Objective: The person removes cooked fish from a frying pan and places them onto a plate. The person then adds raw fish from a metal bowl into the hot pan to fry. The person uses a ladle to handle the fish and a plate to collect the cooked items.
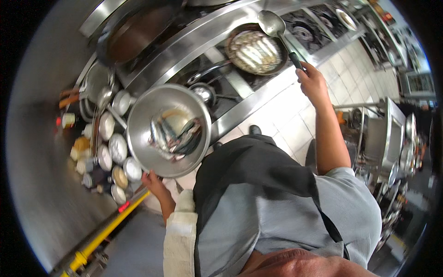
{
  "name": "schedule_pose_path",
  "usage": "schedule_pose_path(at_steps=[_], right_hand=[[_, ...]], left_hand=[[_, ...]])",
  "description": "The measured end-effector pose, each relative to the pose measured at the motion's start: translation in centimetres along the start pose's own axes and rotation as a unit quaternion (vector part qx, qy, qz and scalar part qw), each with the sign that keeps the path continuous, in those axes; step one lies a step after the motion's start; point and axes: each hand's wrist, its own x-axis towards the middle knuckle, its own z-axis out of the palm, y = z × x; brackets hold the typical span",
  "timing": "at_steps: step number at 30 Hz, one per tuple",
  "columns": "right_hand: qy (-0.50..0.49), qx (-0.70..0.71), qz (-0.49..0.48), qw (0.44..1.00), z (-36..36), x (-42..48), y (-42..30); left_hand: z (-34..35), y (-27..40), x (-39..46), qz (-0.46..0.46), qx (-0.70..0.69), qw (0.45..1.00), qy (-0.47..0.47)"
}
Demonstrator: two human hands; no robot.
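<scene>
My left hand (152, 182) grips the near rim of a wide stainless-steel mixing bowl (142, 110). Several whole raw fish (173, 140) lie in a loose heap inside it, with a little liquid. Out to the right, my right hand (312, 81) is closed around the black handle of a large metal serving spoon (271, 23). The spoon's bowl hangs over the far edge of a frying pan (228, 46) on the stove. Silvery fish (258, 52) lie side by side in bubbling oil in that pan; its long handle (207, 72) points left towards the mixing bowl.
Behind the burners sits a large wok-like vessel of brown liquid (136, 36). Seasoning containers (117, 149) and a strainer (98, 81) crowd the left side. A yellow gas pipe (110, 230) runs at lower left. Right of me, a steel table (391, 135) stands on the tiled floor (283, 110).
</scene>
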Motion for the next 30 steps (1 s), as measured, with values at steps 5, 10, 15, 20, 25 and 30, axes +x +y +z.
schedule_pose_path(at_steps=[5,10,15,20,25,30], right_hand=[[-0.203,0.138,-0.069,0.967,6.9,-7.2,-4.4],[-0.278,-0.111,-0.186,0.936,13.4,-12.7,-7.2],[-0.314,-0.264,-0.237,0.881,19.5,-15.8,-8.8],[-0.302,-0.333,-0.255,0.856,23.7,-17.5,-8.4],[-0.35,-0.371,-0.206,0.835,26.4,-18.4,-8.8],[-0.403,-0.364,-0.251,0.801,27.1,-19.1,-9.1]], left_hand=[[-1.8,-3.3,2.3,-0.014,0.004,0.999,-0.035],[-0.4,1.3,-0.8,-0.058,-0.028,0.993,-0.099],[-1.0,0.4,-2.1,-0.095,-0.043,0.983,-0.15],[-1.1,0.8,-2.5,-0.104,-0.062,0.976,-0.183],[-0.9,0.6,-2.6,-0.1,-0.07,0.977,-0.174],[-1.4,0.8,-2.0,-0.085,-0.022,0.982,-0.17]])
